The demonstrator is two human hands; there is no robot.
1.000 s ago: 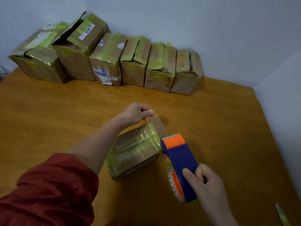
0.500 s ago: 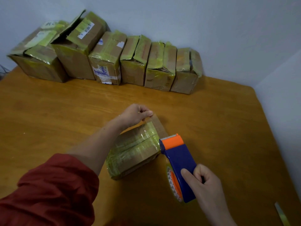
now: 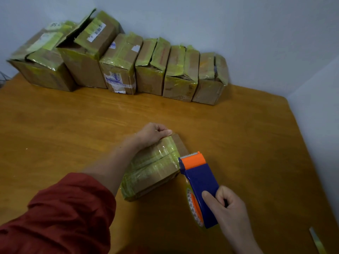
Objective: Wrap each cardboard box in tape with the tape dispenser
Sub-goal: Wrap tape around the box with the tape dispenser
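Since the right hand sits nearest, at the lower right of the frame, it goes first: fingers curled round the handle of the tape dispenser, forefinger laid along its blue side, wrist angled inward. The tape roll hangs on the left side of the dispenser, low over the table. The orange toothed head points up-frame and touches the right end of the box, probably to lay or cut a strip there.

The box lies flat at centre frame, skewed, most of its top already shiny with yellowish tape; a bare cardboard band remains at the right end.

The left forearm, coming out of a red sleeve, crosses over the box. The left hand pinches its far top edge, thumb against curled fingers. This looks meant to pin the box against the dispenser's pull. Tape end or cardboard under the thumb: cannot tell.

Farthest, across the upper left, a row of boxes stands against the wall, all carrying tape.
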